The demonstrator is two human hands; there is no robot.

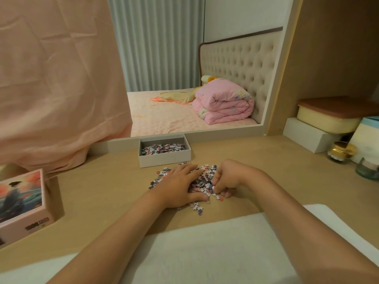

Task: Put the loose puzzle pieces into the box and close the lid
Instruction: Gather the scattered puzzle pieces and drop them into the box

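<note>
A pile of small loose puzzle pieces (206, 177) lies on the wooden desk, just in front of an open white box (166, 157) that holds more pieces (162, 149). My left hand (180, 184) rests flat on the pile's left side, fingers spread. My right hand (228, 178) is curled over the pile's right side, fingertips pinched among the pieces. The picture-printed lid (22, 201) stands apart at the desk's left edge.
A mirror (184, 78) rises behind the box, with a pink cloth (57, 83) draped over its left part. Stacked containers (326, 121) and small jars (341, 151) crowd the right side. A white cloth (205, 249) covers the near edge.
</note>
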